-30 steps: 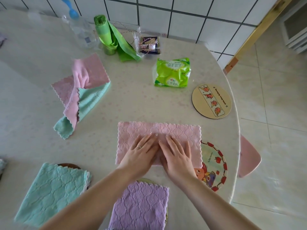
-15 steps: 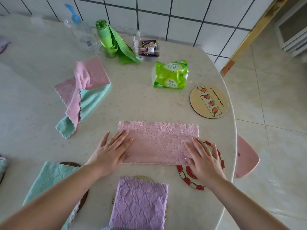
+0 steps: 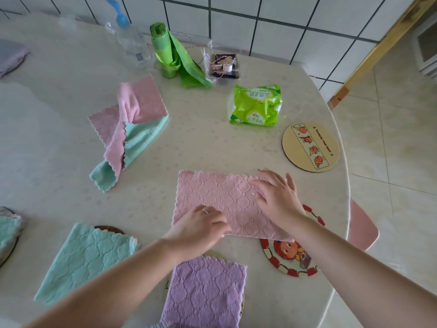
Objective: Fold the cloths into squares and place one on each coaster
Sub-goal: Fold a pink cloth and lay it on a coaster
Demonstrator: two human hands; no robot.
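A pink cloth (image 3: 220, 200), folded into a long rectangle, lies near the table's front edge. My left hand (image 3: 198, 228) has its fingers curled on the cloth's near left edge. Resting flat on the right end is my right hand (image 3: 276, 197), fingers spread. The cloth's right corner overlaps a red-rimmed cartoon coaster (image 3: 290, 263). A beige round coaster (image 3: 311, 147) lies bare at the right. A folded purple cloth (image 3: 205, 292) covers a coaster closest to me. A folded teal cloth (image 3: 87, 259) sits on a dark coaster (image 3: 108, 229). Unfolded pink and teal cloths (image 3: 127, 131) lie heaped at the left.
At the back stand a green tissue pack (image 3: 256, 105), a roll of green bags (image 3: 165, 50), a clear bottle (image 3: 132, 43) and a small wrapped packet (image 3: 223, 65). A pink chair seat (image 3: 361, 228) pokes out past the table's right edge. Another teal cloth (image 3: 8, 233) lies far left.
My left hand slid from the cloth's left end to its near edge and curled its fingers. My right hand moved up from the lower right corner onto the right end.
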